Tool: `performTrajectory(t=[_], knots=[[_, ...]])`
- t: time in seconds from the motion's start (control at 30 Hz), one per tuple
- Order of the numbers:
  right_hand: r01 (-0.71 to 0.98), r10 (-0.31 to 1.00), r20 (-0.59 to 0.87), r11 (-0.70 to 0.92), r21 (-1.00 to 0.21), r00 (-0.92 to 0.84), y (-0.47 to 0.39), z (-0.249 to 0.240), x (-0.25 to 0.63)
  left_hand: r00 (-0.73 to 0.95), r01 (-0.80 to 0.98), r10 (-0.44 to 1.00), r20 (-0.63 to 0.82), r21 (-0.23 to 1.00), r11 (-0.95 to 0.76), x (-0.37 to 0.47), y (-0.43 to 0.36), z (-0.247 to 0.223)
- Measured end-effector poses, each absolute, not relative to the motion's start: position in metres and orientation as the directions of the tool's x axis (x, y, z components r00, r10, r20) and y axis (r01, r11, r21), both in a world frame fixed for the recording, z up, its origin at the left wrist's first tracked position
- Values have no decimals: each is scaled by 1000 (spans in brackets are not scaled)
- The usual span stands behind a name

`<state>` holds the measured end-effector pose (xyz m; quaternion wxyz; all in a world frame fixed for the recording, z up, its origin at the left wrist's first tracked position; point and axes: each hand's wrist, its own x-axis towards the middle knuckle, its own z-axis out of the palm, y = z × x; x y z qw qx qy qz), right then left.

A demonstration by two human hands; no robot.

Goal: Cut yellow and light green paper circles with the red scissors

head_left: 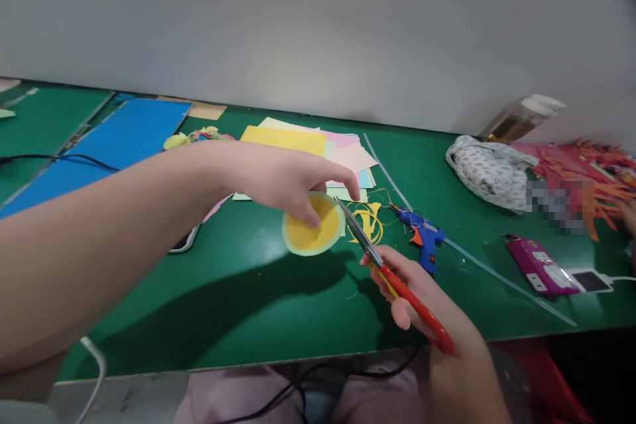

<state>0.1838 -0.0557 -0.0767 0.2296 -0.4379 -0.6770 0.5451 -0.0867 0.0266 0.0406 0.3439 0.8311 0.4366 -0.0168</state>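
Observation:
A round paper cutout (318, 242), yellow in the middle with a pale green border, is held above the table by my left hand (288, 182). My left thumb lies across its face, and the index finger reaches out to the right beyond it. In my right hand (412, 271) is a pair of scissors (365, 238) with red handles. Their blades point up and left, with the tips at the disc's upper right edge. Curly yellow paper scraps (370, 222) lie on the table behind the blades.
Coloured paper sheets (283, 138) are stacked at the back of the green table (223, 338). A blue glue gun (422, 235) with a long glue stick lies right of the scraps. Further right are a patterned cloth bag (489, 169), a purple packet (539, 265) and another person's hand (629, 212).

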Motion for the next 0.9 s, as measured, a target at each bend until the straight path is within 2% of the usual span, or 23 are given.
performTrajectory(t=[0.27, 0.43, 0.5, 0.57, 0.63, 0.7, 0.77, 0.9], knots=[[303, 812, -241, -84, -949, -532, -53, -77, 184, 652, 706, 678, -339, 599, -379, -86, 35, 41], [350, 839, -231, -53, -935, -492, -49, -85, 185, 606, 690, 719, -340, 675, -262, -101, 34, 38], [397, 872, -215, -26, -918, -440, -48, -91, 184, 543, 668, 787, -293, 719, -192, -107, 27, 26], [371, 917, -167, -22, -928, -362, -48, -97, 178, 463, 572, 858, -223, 814, -98, -109, 16, 7], [281, 950, -111, -26, -959, -291, -50, -101, 168, 310, 360, 930, -197, 930, 77, -106, 4, -20], [177, 986, -52, -24, -984, -156, -53, -107, 155, 235, 287, 955, -184, 951, 113, -99, -8, -47], [101, 997, 7, -1, -995, 79, -57, -113, 143, 183, 228, 969, -165, 966, 121, -92, -18, -71], [57, 944, 40, 23, -998, 327, -73, -127, 125, 147, 144, 979, -140, 982, 119, -85, -29, -96]])
